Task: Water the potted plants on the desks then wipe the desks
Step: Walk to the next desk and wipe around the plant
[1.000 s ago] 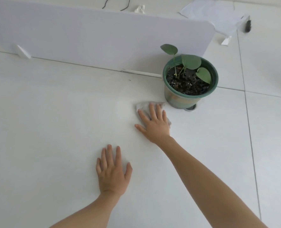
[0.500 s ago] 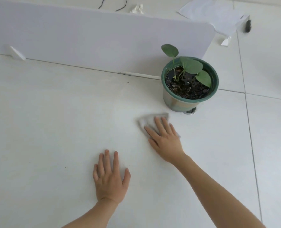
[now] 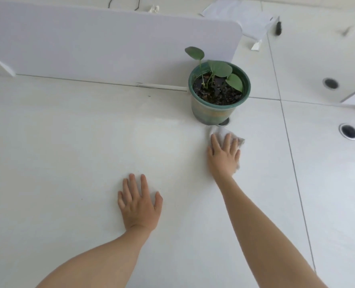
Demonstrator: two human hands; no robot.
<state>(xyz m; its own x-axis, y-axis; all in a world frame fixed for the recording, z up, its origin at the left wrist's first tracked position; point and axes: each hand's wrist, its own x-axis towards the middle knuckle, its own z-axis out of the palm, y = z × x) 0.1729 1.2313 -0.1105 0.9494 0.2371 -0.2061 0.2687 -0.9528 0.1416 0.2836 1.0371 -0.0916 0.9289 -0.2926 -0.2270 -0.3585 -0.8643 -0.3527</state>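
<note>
**Misc. items in view, non-task**

1. White divider panel (image 3: 110, 44): upright, rounded top-R corner. White bracket (image 3: 3, 67) at L base.
2. Paper sheets (image 3: 241, 15): flat, behind panel, top R.
3. Black cable (image 3: 138, 3): top edge, partly cut off.
4. Crumpled white scrap (image 3: 154, 8): nr cable.
5. Small dark obj (image 3: 278, 28): just R of sheets, blurred.
6. Upper grommet (image 3: 331, 83), lower grommet (image 3: 348, 131): round, dark centres, far R.

Just one camera, worn on the person's head, wide-angled, looking forward and steeply down onto the smooth white worktop (image 3: 68, 163). It sits close: both forearms enter from the bottom edge, left hand (image 3: 140, 204) and right hand (image 3: 224, 159) mid-frame. Beyond the fingers (image 3: 227, 140) the view reaches a white upright divider panel (image 3: 110, 42).
</note>
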